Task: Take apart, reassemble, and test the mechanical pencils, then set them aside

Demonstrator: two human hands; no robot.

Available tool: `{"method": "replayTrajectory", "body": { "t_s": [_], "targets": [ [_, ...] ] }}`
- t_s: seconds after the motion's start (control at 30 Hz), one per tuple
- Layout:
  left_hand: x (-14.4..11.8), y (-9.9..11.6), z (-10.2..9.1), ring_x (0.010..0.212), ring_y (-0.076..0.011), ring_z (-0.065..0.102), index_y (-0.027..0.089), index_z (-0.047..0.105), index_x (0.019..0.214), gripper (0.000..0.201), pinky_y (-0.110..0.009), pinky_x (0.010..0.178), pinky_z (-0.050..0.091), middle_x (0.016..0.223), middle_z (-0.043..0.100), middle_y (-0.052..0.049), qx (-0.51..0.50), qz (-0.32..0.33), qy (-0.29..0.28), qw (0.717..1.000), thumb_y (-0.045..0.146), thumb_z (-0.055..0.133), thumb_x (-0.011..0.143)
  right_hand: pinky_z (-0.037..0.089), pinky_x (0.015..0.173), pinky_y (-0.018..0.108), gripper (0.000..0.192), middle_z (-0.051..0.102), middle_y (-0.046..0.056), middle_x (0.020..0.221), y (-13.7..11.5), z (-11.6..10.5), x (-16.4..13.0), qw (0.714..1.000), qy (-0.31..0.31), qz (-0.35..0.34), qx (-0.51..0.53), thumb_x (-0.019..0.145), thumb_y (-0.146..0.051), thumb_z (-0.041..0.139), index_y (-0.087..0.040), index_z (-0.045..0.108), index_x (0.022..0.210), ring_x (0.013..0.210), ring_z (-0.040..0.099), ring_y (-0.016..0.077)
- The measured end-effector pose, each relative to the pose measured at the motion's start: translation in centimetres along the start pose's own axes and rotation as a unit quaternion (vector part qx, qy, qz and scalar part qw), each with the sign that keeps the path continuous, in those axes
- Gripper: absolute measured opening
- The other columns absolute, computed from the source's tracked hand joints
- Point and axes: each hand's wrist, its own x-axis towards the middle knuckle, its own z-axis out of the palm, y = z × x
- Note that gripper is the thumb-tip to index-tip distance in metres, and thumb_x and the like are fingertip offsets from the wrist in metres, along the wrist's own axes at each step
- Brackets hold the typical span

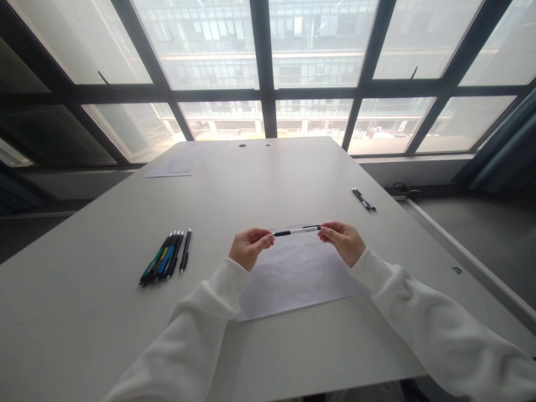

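Between my two hands a black and white pen (296, 230) is held level above a sheet of paper (299, 279). My left hand (250, 245) pinches its black end between thumb and fingers. The other end, where a dark clip shows, is pinched by my right hand (344, 241). The paper lies on the white table in front of me, with faint marks near its upper left. To the left, a bunch of pens (161, 259) lies side by side, some with green, yellow and blue parts. A single black pen (185, 251) rests just right of that bunch.
Farther right on the white table (268, 190) lies a small group of pens (363, 199). More paper sheets (180, 159) lie at the far left. A small dark item (456, 270) sits near the right edge. Large windows stand behind the table.
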Motion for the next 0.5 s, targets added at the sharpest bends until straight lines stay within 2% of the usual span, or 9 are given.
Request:
{"method": "replayTrajectory", "body": {
  "t_s": [0.2,0.5],
  "targets": [
    [0.14,-0.29,-0.12,0.059,-0.0136,0.060,0.011,0.064,0.075,0.026,-0.027,0.060,0.050,0.063,0.066,-0.004,-0.011,0.021,-0.003,1.000,0.031,0.072,0.061,0.047,0.061,0.029,0.028,0.067,0.007,0.066,-0.01,-0.05,0.00,1.000,-0.007,0.000,-0.010,0.062,-0.035,0.071,-0.013,0.065,0.079,0.060,0.059,0.0144],
    [-0.01,-0.10,0.00,0.058,-0.0127,0.060,0.011,0.065,0.076,0.023,-0.026,0.060,0.050,0.063,0.066,-0.004,-0.005,0.008,-0.011,1.000,0.029,0.072,0.061,0.045,0.058,0.029,0.027,0.065,0.006,0.064,-0.10,-0.06,0.07,1.000,-0.003,-0.010,-0.023,0.063,-0.036,0.070,-0.013,0.066,0.077,0.058,0.057,0.0136]
  ]
}}
